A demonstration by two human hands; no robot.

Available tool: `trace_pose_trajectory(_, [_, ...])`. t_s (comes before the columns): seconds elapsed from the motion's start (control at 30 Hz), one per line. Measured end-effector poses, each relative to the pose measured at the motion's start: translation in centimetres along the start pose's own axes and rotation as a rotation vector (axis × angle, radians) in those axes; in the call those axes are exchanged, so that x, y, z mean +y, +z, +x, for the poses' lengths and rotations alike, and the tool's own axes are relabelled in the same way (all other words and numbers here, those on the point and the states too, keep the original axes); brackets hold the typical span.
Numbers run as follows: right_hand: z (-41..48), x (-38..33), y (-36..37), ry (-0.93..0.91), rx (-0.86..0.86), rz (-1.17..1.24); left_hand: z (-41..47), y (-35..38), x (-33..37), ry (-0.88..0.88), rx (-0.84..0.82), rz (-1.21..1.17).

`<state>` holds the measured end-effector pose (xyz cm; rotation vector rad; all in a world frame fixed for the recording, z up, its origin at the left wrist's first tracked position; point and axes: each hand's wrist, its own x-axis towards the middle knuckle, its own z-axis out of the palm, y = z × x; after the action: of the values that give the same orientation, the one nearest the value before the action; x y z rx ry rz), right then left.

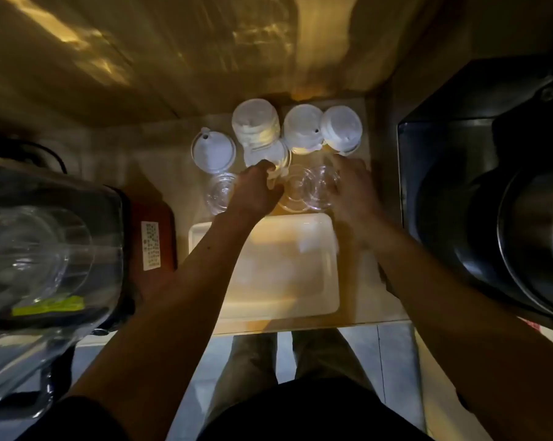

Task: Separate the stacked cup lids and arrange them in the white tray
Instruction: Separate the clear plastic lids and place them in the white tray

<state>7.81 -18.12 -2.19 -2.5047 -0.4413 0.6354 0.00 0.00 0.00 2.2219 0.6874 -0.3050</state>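
Dim, blurred. Printed label (150,245) left of white tray (327,300), writing unreadable. Left hand (256,190) fingers (268,168) curled on a white lid (267,155). Right hand (353,186) fingers around clear lids (319,186); grip uncertain. White lid stacks (256,124) upright just beyond fingertips on counter (357,281); tray's long axis left-right, nearer than both hands.

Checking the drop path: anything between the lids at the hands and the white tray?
Nothing visible. The white tray sits directly in front of the clear lids; only the person's own forearms cross above it. Its inside looks bare, though dim.
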Motion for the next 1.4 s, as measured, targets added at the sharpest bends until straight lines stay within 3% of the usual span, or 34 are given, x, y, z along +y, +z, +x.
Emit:
trace_pose_trajectory(0.2, [0.3,0.2,0.8,0.189,-0.022,0.08,0.7,0.6,0.6,-0.103,-0.067,0.047])
trace_pose_trajectory(0.47, [0.6,0.9,1.2,0.304,-0.025,0.243,1.5,1.9,0.8,-0.162,-0.119,0.008])
trace_pose_trajectory(0.8, [0.8,1.5,1.3,0.523,0.008,0.752,2.4,2.8,1.0,-0.18,-0.183,-0.041])
trace_pose_trajectory(1.17, [0.6,2.0,1.7,0.527,-0.026,0.883,3.0,3.3,0.8,-0.148,-0.152,-0.001])
trace_pose_trajectory(1.4, [0.8,2.2,2.0,0.545,-0.038,0.847,3.2,3.6,0.8,-0.149,-0.133,-0.007])
